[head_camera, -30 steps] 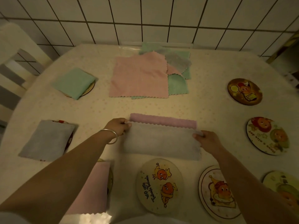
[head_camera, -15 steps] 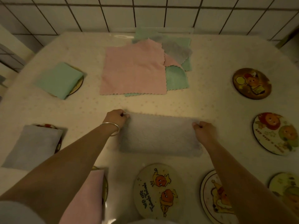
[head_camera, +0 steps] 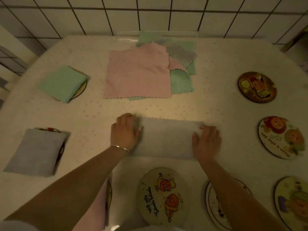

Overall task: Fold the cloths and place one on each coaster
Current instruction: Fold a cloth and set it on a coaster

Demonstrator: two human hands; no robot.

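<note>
Both hands lie flat on a grey cloth folded into a long strip at the centre of the frame, on the desk. The left hand presses its left end with fingers relaxed and spread, a thin bangle on the wrist; the right hand rests on its right end, fingers straight, gripping nothing. The strip's scalloped edge faces the wall. Above it, at upper centre, sits a loose pile of unfolded cloths: a pink cloth on top, green cloths and another grey one poking out beneath it to the right. At upper left a folded green cloth covers most of a coaster. At middle left a folded grey cloth lies on another coaster whose rim just peeks out on its right side. At the bottom left a folded pink cloth lies partly hidden under the left forearm, on a coaster showing at its right edge. Bare coasters with cartoon prints ring the right and bottom of the frame: a dark one at upper right, a pale one below it, one at bottom centre just below the strip, one partly under the right forearm, and one cut off at the lower right corner. White tiles back the desk.
</note>
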